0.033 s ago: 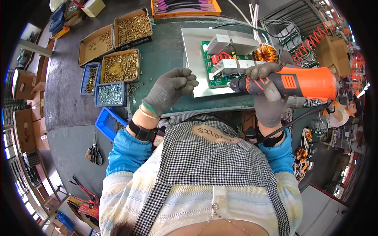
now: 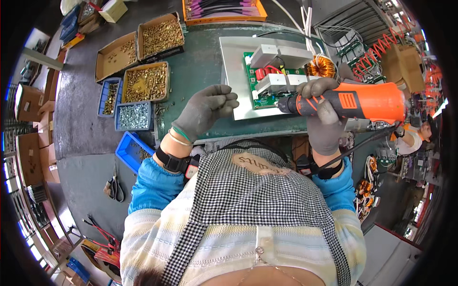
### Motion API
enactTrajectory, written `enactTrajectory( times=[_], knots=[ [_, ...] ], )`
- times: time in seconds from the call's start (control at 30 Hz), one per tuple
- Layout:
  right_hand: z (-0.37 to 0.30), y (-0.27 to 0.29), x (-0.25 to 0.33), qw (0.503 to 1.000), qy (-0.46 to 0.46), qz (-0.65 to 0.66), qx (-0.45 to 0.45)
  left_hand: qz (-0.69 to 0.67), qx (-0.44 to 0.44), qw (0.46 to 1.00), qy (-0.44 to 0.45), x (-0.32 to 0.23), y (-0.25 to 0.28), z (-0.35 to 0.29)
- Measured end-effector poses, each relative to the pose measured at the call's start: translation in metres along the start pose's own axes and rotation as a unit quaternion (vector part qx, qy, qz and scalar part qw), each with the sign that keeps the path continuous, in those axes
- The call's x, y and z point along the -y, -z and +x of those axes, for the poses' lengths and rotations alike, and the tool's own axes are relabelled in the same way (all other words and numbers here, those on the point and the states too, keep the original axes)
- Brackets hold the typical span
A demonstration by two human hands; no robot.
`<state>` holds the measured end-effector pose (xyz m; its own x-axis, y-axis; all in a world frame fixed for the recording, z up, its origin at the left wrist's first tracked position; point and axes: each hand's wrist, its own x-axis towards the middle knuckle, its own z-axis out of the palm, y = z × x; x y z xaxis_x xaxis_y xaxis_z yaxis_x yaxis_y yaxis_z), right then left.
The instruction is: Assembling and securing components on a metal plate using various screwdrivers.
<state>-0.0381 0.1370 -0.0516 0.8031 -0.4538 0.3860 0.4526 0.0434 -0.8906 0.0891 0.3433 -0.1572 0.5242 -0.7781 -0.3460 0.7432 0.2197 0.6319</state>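
The green circuit board (image 2: 261, 102) lies on a silver metal plate (image 2: 234, 62) on the green desk (image 2: 200, 52), carrying pale finned heat sinks (image 2: 265, 55) and red parts. At the board's near right corner is the nose of an orange and black power screwdriver (image 2: 374, 101), lying almost level (whether its tip touches the board I cannot tell). The gloved right hand (image 2: 326, 119) grips the driver's body, fingers wrapped over the top. Left of the board, the gloved left hand (image 2: 206, 108) hangs with its fingers bent loosely together; I cannot tell whether anything small is pinched in them. A copper-wound coil (image 2: 320, 66) sits at the board's far right. Further left of the board stand a tan tub (image 2: 168, 80) of brass-coloured screws and a blue bin (image 2: 136, 128) of silvery hardware. Beyond the board, to its left, is an orange tray (image 2: 224, 20) of dark cables.
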Motion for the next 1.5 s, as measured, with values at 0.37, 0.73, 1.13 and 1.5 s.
enactTrajectory(
  times=[0.37, 0.73, 1.13, 1.5],
  knots=[
    [0.031, -0.004, 0.008, 0.984, -0.084, -0.066, 0.14, 0.2, 0.042, 0.979, 0.0, -0.018, -0.014, 0.015],
    [0.037, -0.012, -0.01, 0.979, -0.052, -0.016, 0.198, 0.201, 0.112, 0.971, 0.069, -0.014, -0.022, 0.041],
    [0.031, -0.008, 0.043, 0.993, 0.023, 0.07, 0.091, 0.361, 0.054, 0.93, -0.033, -0.028, -0.039, 0.027],
    [0.023, -0.015, 0.034, 0.995, 0.075, 0.051, 0.042, 0.271, 0.119, 0.955, -0.027, -0.026, -0.041, 0.026]
  ],
)
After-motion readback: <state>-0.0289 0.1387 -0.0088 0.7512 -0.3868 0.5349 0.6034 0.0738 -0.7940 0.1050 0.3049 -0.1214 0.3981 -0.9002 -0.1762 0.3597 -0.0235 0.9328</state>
